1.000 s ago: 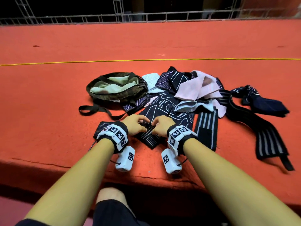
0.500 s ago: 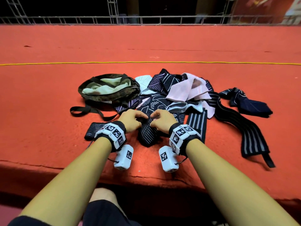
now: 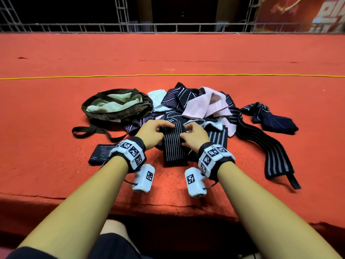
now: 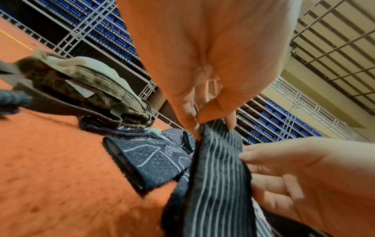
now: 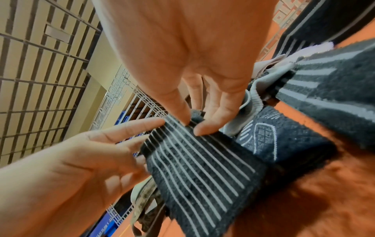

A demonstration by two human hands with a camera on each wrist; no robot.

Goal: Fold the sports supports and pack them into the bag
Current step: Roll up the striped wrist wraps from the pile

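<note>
A black support strap with thin white stripes (image 3: 173,146) (image 4: 219,176) (image 5: 198,168) hangs between both hands near the front of the red carpet. My left hand (image 3: 155,132) (image 4: 211,123) pinches its raised top edge with thumb and fingers. My right hand (image 3: 192,134) (image 5: 190,125) pinches the same edge from the other side. The strap's lower end rests on the carpet. The olive bag (image 3: 115,107) (image 4: 85,83) lies open to the left behind my hands, showing a pale green lining. A navy patterned support (image 4: 154,160) (image 5: 284,141) lies just under the strap.
A folded striped support (image 3: 100,154) lies left of my left wrist. Pink (image 3: 203,105), white and navy supports are piled behind my hands. A long black wrap with grey stripes (image 3: 265,144) trails right. The carpet's front edge (image 3: 168,208) is near me, with a yellow line (image 3: 168,75) beyond.
Both hands have moved away from me toward the pile and lifted the striped strap's end. The strap, bunched a second ago, now shows as a longer flat band.
</note>
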